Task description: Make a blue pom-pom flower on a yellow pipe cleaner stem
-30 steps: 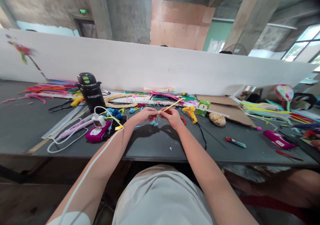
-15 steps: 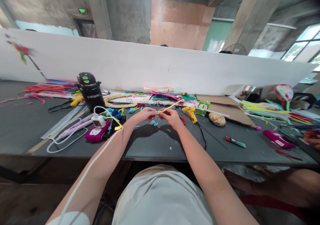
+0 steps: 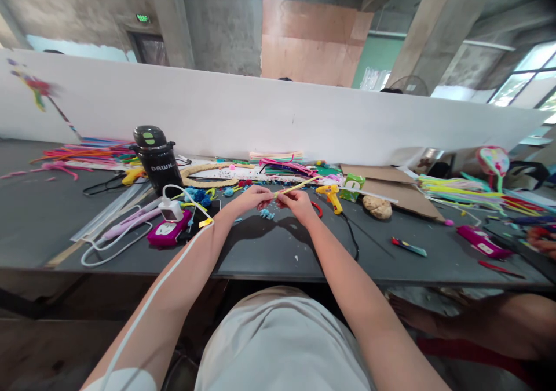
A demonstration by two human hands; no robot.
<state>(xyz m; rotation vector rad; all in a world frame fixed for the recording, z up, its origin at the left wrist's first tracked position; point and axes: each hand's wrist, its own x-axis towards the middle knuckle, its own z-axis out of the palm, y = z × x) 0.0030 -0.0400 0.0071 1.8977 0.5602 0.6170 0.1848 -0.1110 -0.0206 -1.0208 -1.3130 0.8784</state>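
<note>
Both my hands meet above the middle of the grey table. A thin yellow pipe cleaner runs between them and slants up to the right past my fingers. My left hand pinches its lower end. My right hand is closed on it a little further along, thumb and fingers together. Just below the fingers lie small light-blue fuzzy bits on the table. Right of my right hand are a red ring-shaped handle and a yellow glue gun.
A black bottle and a purple power strip with a white charger stand left. Bundles of pipe cleaners, cardboard, a stone-like lump and a cutter lie right. Another person's hand shows at the right edge.
The free end of the yellow pipe cleaner has dipped slightly lower. My hands stay in nearly the same place.
</note>
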